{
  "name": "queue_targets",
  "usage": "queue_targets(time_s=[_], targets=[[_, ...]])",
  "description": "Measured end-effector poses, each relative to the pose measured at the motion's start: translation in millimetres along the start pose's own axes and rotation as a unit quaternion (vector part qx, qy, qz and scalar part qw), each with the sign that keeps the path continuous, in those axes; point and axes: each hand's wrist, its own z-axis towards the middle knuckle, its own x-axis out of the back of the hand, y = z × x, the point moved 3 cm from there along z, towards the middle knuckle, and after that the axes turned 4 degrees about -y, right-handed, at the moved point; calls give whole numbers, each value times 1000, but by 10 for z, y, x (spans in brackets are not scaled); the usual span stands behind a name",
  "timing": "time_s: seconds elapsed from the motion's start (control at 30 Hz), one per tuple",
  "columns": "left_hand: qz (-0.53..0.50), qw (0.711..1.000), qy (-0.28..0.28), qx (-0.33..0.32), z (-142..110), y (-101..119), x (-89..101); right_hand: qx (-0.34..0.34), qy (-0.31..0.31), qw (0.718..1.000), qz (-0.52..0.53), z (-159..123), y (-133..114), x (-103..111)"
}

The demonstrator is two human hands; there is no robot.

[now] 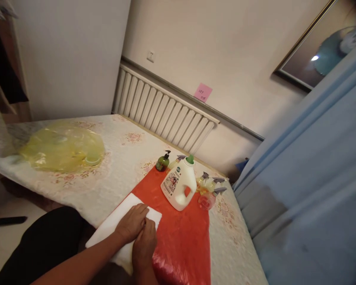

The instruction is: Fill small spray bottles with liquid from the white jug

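My left hand (132,224) lies palm down on a white folded cloth (115,223) at the near edge of a bed, its fingers stretched flat. Beside it, my right hand (144,246) rests on the same cloth with its fingers curled down against the fabric; whether they pinch it is unclear. The cloth overlaps the left edge of a red plastic sheet (184,237). On that sheet, further back, stands a white detergent jug (179,184) with a green cap.
A small green pump bottle (162,161) and several pale spray bottles (209,188) stand around the jug. A yellow plastic bag (62,146) lies on the floral bedspread (118,158) at left. A white radiator (163,113) lines the wall; a blue curtain (308,190) hangs at right.
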Motion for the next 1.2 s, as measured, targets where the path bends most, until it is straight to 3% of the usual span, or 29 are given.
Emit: queue_targets(time_s=[0.3, 1.2], targets=[[-5, 1000, 14, 0, -23, 34, 36, 26, 3, 1000, -9, -12, 13, 5], [5, 1000, 21, -8, -32, 35, 38, 18, 8, 1000, -9, 1, -75, 70]])
